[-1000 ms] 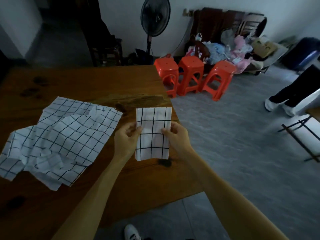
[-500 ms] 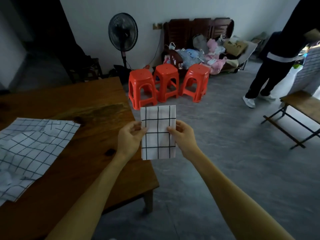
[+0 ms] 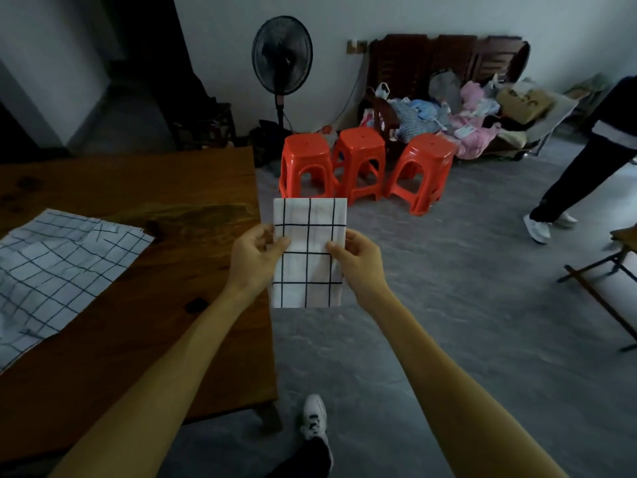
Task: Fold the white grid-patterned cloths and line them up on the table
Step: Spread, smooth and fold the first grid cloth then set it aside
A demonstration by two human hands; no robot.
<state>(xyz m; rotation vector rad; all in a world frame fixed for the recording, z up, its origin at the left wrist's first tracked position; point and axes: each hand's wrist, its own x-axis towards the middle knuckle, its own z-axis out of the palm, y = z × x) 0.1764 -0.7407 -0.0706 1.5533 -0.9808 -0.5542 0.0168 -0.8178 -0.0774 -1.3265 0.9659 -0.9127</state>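
A folded white grid-patterned cloth [image 3: 307,251] is held upright in the air, just past the right edge of the wooden table [image 3: 144,188], over the grey floor. My left hand [image 3: 256,258] pinches its left edge and my right hand [image 3: 358,262] pinches its right edge. A pile of unfolded, rumpled grid cloths [image 3: 58,267] lies on the table's left part, running out of view at the left.
Three red plastic stools [image 3: 362,167] stand on the floor beyond the table, a standing fan [image 3: 282,56] behind them. A person in dark clothes [image 3: 586,160] walks at the right. A folding wooden frame [image 3: 617,270] stands at the far right. My shoe [image 3: 314,419] is below.
The folded cloth has been carried from above the table's right part to just past its right edge, both hands keeping their pinch. The view has swung right, then partly back left.
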